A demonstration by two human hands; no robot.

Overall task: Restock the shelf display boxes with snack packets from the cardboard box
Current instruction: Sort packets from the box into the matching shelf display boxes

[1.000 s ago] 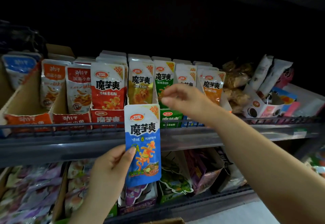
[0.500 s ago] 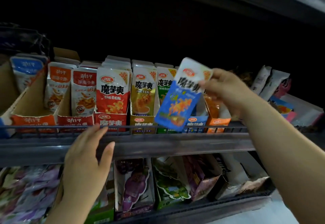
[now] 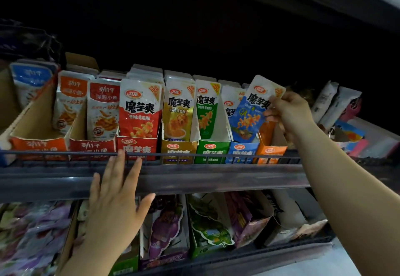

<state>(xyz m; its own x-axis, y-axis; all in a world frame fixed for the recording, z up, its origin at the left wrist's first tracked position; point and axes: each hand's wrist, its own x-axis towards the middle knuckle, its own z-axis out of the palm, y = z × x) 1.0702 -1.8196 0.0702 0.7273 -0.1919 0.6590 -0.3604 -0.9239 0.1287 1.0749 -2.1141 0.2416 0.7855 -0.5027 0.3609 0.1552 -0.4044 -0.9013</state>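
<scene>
Pinching the top corner of a tilted blue packet [image 3: 252,115], the right hand [image 3: 290,113] is holding its foot in the blue box [image 3: 241,151], a push upright seemingly due next, left hand [image 3: 116,200] hovering splay-fingered by the rail [image 3: 216,156].

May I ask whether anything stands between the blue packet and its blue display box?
Nothing visible does: the blue packet, pinched by the right hand, tilts, lower edge at the open top of the blue display box.
</scene>
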